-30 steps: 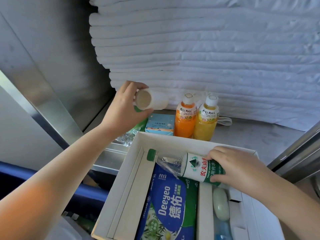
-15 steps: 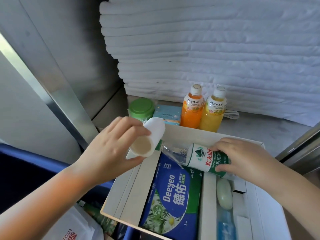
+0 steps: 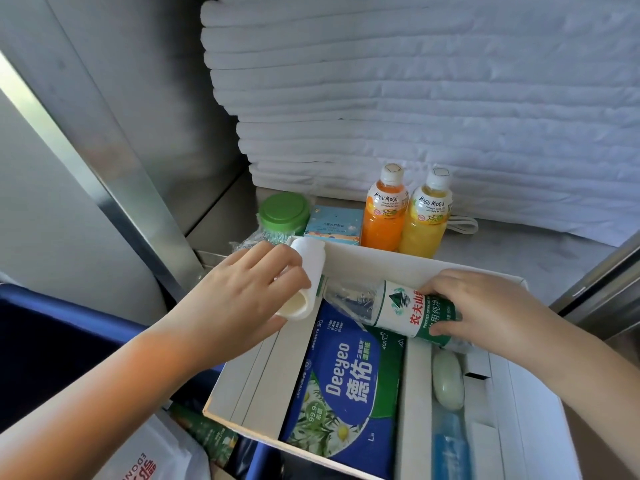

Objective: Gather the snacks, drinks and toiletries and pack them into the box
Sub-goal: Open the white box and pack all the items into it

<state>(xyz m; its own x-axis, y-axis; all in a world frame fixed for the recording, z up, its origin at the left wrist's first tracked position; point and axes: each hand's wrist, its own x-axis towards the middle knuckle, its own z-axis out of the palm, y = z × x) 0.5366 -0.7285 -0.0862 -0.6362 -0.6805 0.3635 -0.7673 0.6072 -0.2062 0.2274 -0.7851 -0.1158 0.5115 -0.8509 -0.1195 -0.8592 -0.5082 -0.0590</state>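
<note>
Lower left corner: white bag [image 3: 149, 459] with red print, partly cut off. Left hand [image 3: 242, 296] reached in from the left, fingers curled over a white roll [image 3: 308, 271] with the thumb under it, gripping it. The roll sat tilted over the far-left corner of the open white box [image 3: 256, 382], hollow end facing the camera, and its side was just beside the water bottle's cap end. Behind the roll, on the metal shelf [image 3: 519, 258]: green-lidded jar [image 3: 284, 214], then a small blue carton [image 3: 334, 226] touching it.

Inside the box, left compartment: blue and green wipes pack [image 3: 346, 386] lying flat. Behind the box's far wall stood an orange drink bottle [image 3: 384, 216] and a yellow drink bottle [image 3: 427, 223], upright and touching each other. Stack of folded white cloth [image 3: 415, 98] filled the back.

Water bottle [image 3: 391, 310] lay tilted across the far part of the box, over the top of the wipes pack. Right compartment held a pale green oval bar [image 3: 448, 384] and a blue item [image 3: 450, 448] nearer the camera; what kind, could not tell. Right hand [image 3: 485, 313] was wrapped round the water bottle's label, fingers on top, thumb on the near side.
</note>
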